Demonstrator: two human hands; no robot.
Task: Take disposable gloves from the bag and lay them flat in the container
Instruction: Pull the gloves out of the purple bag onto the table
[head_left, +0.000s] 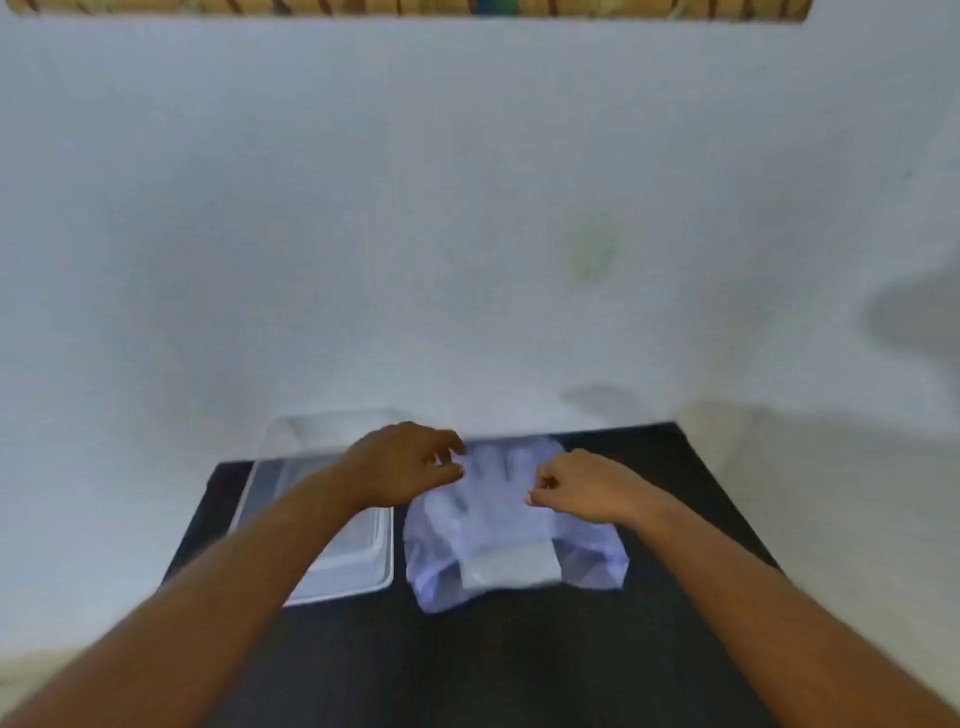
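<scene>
Two bare hands reach over a black table (519, 665) that stands against a pale wall (467, 208). On the table's right half lies a crumpled, translucent bluish plastic bag (592, 564), and on top of it rests a thin, clear disposable glove (498, 499), spread with its fingers pointing to the far side and its cuff toward the near edge. The left hand (402, 462) pinches the glove's far left edge between thumb and fingertips, while the right hand (587, 486) is curled and pinches the glove's right edge. Just left of the bag sits a clear, rectangular plastic container (363, 577), partly hidden under the left forearm; whether anything lies inside it cannot be told through the blur. A strip of patterned brown material (415, 8) runs along the top of the view.
</scene>
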